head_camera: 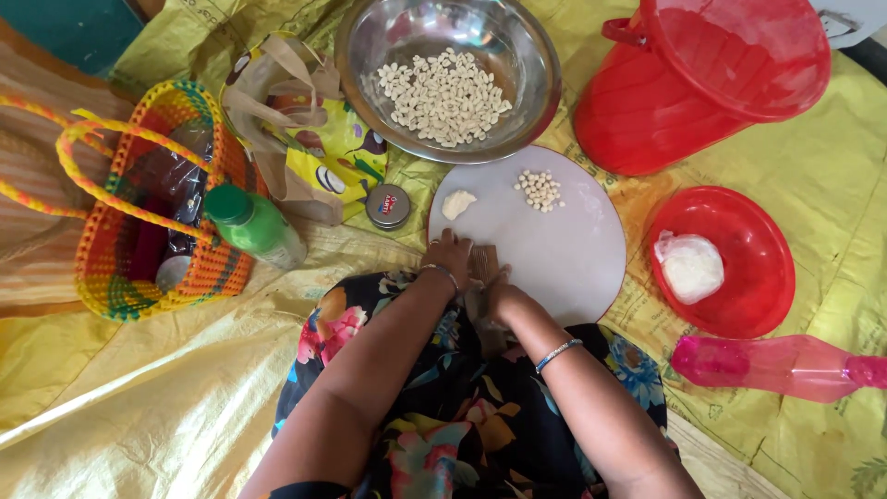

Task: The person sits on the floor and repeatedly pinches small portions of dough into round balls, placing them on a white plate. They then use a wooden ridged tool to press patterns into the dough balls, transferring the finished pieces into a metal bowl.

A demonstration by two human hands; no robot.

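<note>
steel bowl (370, 55) at top centre holds many finished pieces, few on the white board (573, 259); both hands, left hand (450, 251) and right hand (496, 291), close on a wooden tool (482, 261); dough lump (457, 203) remains.

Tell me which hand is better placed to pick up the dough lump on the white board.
Left, probably. The left hand rests at the near edge of the board, directly below the dough lump; the right hand sits lower and further right.
</note>
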